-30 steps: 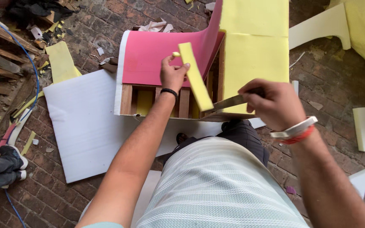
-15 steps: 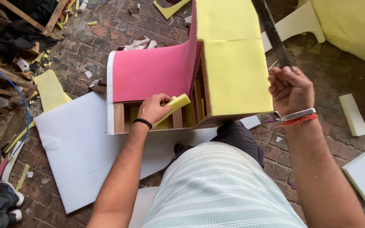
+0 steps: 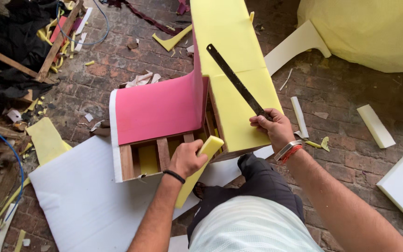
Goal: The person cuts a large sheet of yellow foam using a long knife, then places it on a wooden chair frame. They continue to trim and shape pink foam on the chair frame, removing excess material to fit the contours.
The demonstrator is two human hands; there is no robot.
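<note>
Kneeling over a half-padded wooden chair frame [image 3: 164,156] on a brick floor [image 3: 346,116], a person held a strip of yellow foam [image 3: 200,164] in the left hand [image 3: 187,158] and a thin metal blade [image 3: 235,81] in the right hand [image 3: 272,127]. The left fingers were curled tight around the strip near its upper end, which sat against the slatted front of the frame, just beside the yellow foam panel [image 3: 239,79] covering one side. The strip was soft, squared and long, and it ran diagonally from that upper end down and left toward the person's lap. The right fingers were clenched around the lower end of the blade, a flat, dark, narrow bar that lay across the yellow panel and pointed up and left, away from the person. A sheet of pink foam [image 3: 157,109] curved smoothly over the frame's bare timber slats. A white foam sheet [image 3: 75,200] lay flat beneath the frame, and white offcuts [image 3: 375,125] and yellow scraps [image 3: 171,41] were scattered over the rough bricks. A large yellow foam mass [image 3: 374,30] filled the upper right corner.
</note>
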